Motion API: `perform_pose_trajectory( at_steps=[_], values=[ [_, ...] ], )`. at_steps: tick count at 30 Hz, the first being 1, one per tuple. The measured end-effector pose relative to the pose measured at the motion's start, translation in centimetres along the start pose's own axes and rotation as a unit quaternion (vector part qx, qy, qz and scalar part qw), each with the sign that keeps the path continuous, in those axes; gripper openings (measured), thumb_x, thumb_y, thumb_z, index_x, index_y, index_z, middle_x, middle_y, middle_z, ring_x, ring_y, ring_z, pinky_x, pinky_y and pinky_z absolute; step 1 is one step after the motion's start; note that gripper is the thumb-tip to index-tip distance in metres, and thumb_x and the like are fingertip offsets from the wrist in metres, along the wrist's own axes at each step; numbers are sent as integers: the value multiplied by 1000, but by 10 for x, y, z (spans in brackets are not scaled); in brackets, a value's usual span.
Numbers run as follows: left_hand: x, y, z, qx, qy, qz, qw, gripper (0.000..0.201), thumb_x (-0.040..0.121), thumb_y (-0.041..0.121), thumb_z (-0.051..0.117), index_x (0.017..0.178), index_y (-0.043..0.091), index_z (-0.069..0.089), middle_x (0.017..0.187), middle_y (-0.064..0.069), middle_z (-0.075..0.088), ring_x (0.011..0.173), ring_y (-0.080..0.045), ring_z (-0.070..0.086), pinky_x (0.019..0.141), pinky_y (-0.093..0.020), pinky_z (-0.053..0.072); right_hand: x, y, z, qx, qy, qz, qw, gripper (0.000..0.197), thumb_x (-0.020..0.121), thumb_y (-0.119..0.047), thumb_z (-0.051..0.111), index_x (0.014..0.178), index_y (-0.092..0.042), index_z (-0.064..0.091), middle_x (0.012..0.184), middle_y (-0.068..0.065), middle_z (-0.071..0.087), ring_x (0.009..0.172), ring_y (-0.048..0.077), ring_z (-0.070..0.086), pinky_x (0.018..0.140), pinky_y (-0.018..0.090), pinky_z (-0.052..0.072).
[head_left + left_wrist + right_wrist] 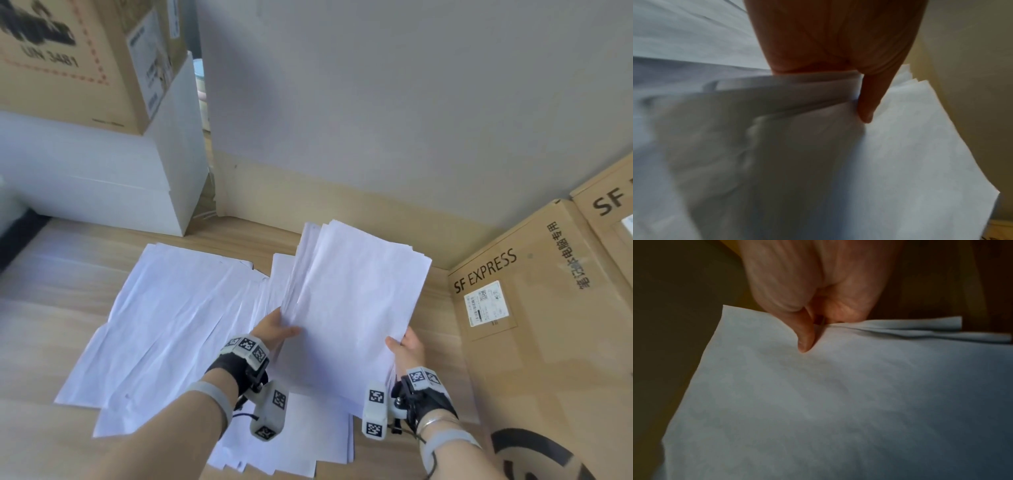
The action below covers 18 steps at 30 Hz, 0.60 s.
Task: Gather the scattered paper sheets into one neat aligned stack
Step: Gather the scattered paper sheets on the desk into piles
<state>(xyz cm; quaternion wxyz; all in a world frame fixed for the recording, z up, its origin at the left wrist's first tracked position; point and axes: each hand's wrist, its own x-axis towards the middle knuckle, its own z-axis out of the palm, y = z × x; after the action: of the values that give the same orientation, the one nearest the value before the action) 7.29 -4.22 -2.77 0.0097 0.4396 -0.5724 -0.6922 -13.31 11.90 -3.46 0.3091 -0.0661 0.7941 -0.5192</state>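
You pinch the gathered stack (349,308) with your left hand (274,325) and right hand (407,346), raised above the loose sheets (171,325) left of the SF Express box (534,325), probably to square its splayed edges.

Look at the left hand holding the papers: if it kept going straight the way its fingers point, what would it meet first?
Probably the wall behind the table; the left hand grips the held papers, pointing forward. Depth is unclear.

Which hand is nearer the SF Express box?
Right. The right hand holds the paper bundle at its right edge, beside the SF Express box; the left hand holds the bundle's far-side edge.
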Motion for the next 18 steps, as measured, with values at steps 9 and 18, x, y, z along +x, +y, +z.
perform_pose_trajectory(
  at_steps=[9, 18],
  values=[
    [-3, -5, 13, -62, -27, 53, 996, 42, 71, -10, 53, 97, 23, 54, 86, 3, 62, 90, -18, 62, 75, -27, 53, -9, 18, -2, 56, -50, 35, 997, 28, 83, 11, 54, 97, -13, 58, 99, 16, 64, 102, 34, 58, 99, 53, 43],
    [-4, 14, 21, -100, 39, 111, 988, 36, 80, -15, 55, 86, 21, 57, 71, 7, 66, 64, -5, 64, 63, -18, 52, -3, -4, -9, 80, -29, -37, 996, 30, 83, 9, 54, 97, -17, 61, 99, 11, 66, 103, 33, 59, 97, 49, 45]
  ],
)
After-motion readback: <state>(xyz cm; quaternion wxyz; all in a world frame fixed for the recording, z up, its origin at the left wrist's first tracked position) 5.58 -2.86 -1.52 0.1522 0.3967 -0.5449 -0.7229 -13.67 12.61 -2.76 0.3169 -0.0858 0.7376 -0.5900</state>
